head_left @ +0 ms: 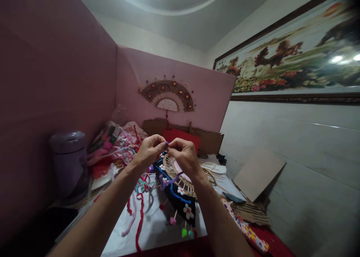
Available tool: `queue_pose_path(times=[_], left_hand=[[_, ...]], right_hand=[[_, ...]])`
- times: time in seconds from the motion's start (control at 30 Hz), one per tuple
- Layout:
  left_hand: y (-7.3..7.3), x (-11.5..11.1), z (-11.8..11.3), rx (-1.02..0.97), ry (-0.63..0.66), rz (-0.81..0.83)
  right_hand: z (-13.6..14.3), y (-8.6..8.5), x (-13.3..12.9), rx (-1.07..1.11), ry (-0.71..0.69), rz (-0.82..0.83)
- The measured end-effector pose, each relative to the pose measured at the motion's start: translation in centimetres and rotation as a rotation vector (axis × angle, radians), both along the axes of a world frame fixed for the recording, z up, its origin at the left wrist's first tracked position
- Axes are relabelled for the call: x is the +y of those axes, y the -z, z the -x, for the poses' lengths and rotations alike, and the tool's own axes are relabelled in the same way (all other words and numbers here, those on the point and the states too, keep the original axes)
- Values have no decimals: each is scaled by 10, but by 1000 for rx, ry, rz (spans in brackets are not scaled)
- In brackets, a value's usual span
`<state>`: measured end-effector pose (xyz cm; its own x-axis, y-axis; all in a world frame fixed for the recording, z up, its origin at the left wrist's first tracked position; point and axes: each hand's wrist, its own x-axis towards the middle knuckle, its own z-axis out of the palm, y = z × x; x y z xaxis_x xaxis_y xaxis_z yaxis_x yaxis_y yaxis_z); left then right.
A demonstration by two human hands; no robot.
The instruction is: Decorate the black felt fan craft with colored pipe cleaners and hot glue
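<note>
My left hand (152, 149) and my right hand (184, 154) meet at the centre, fingertips pinched on a small purple piece (167, 144) between them. Below them lies a black fan-shaped craft (178, 203) with white flowers, a blue wavy line and sticks tipped with coloured pompoms. A purple fuzzy strip (165, 182) rests across the fan. The right hand and wrist cover part of the fan's light inner section.
Red and pink fuzzy strips (140, 219) lie on the white sheet at left. A lidded purple container (69, 163) stands far left, near piled craft materials (123, 140). Cardboard pieces (260, 170) are at right. A finished brown fan (168, 93) hangs on the pink panel.
</note>
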<state>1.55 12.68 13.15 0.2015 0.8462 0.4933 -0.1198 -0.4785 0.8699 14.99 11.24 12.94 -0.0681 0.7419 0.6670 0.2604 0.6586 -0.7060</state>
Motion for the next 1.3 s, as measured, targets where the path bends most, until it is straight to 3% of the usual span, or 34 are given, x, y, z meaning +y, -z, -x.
queue_pose_path(times=[0.4,0.77,1.0,1.3], left_hand=[[12,10,-9,-28,-273,-116],[-3,-1,-2,82,-140,-61],[-9,-7,6,140,-150,-7],[-4,-1,8,275,-210,-112]], right_hand=[[2,1,-7,-307,178,-159],[-7,-6,-9,-465,284,-191],[-5,-7,-13,-526,356,-210],[-6,-4,-12,-620,437,-243]])
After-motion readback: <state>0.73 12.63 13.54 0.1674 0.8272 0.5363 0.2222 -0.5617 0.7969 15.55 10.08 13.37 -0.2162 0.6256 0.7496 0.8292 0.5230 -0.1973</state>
